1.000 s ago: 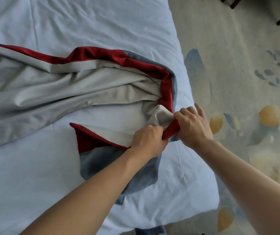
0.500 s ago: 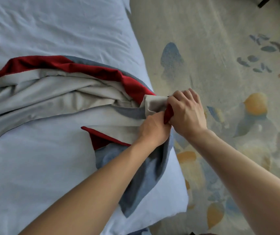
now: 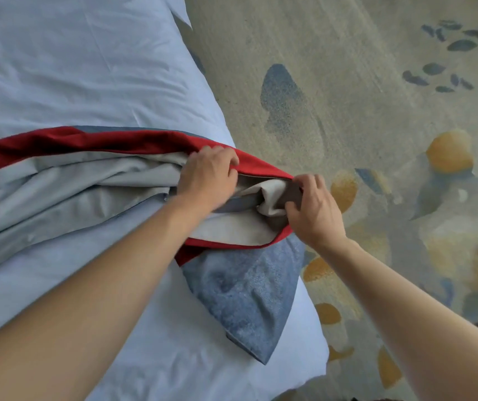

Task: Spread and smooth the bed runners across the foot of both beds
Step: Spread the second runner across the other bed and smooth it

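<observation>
Bed runner (image 3: 58, 180), a long strip of soft cloth, lies bunched and twisted across a bed (image 3: 66, 68) made up with smooth, pale blue-white linen. Its pale grey lining faces up in deep rope-like folds, edged by a band of red fabric, while the face side is a nubbly blue-grey weave that shows as a pointed flap hanging over the near corner of the mattress. The runner's end sits right at the bed's side edge, by the floor.

Left hand (image 3: 207, 176) rests on the bunched cloth with its fingers curled over the red band, gripping it. Right hand (image 3: 311, 208) pinches the crumpled end of the runner, fingers and thumb closed on a fold of grey lining and darker cloth. The two hands are near each other, apart.

Beside the bed spreads a low-pile carpet (image 3: 362, 117), beige with rounded blue and ochre blotches.
</observation>
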Available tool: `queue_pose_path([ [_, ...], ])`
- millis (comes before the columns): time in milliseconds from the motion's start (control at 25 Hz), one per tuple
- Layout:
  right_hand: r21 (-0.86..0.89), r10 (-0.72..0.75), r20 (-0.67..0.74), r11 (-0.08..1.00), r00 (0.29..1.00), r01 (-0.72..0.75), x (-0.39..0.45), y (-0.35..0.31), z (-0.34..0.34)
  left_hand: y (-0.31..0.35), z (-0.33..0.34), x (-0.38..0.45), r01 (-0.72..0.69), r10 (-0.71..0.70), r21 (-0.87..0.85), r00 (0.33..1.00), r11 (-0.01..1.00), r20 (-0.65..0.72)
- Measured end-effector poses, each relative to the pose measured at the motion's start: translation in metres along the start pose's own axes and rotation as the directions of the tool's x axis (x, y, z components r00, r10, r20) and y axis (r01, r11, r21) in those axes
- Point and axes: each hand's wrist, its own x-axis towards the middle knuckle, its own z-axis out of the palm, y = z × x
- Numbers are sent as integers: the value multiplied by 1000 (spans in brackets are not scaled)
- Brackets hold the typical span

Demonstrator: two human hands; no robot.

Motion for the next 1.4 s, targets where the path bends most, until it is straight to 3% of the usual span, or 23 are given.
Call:
queue_pose_path([
  [160,-68,170,-2,983,985,-169,18,16,22,-18,19,37,-263,222,339,963,903,155],
  [320,-201,237,43,954,971,-224,36,34,27,-13,36,60,-351,237,454,927,819,289],
  [560,-204,215,25,957,976,-206,58,26,17,-13,9,83,-356,263,471,931,807,253],
  [680,-149,125,-59,980,990,-132,84,6,-1,-18,-24,104,-258,246,464,965,847,88],
  [840,-92,47,-221,993,974,-69,115,-23,-39,-13,-69,122,-196,250,387,964,901,-93],
  [920,-84,4,-287,996,958,-29,118,-31,-50,-11,-77,117,-213,245,333,968,919,-58],
  [1000,-81,-29,-320,997,947,4,112,-35,-55,-10,-73,94,-263,249,267,965,927,86],
  [1080,-89,-69,-275,995,959,46,96,-34,-49,-8,-62,60,-339,243,233,901,912,360],
  [1160,-90,-177,-147,982,973,165,68,-34,-34,-6,-55,30,-385,135,210,699,899,703],
  [1200,-88,-244,-69,967,967,238,52,-34,-24,-5,-54,25,-353,63,183,583,918,810],
  [1240,-81,-299,0,951,954,298,36,-35,-14,-2,-54,29,-308,47,141,532,941,846],
  [1280,-74,-336,50,938,941,339,21,-36,-4,1,-51,39,-264,84,92,586,960,806],
  [1360,-60,-366,97,926,925,373,-4,-37,12,14,-39,68,-192,146,32,835,981,531],
  [1400,-41,-374,99,924,922,379,-16,-36,18,24,-30,79,-199,166,43,904,979,394],
])
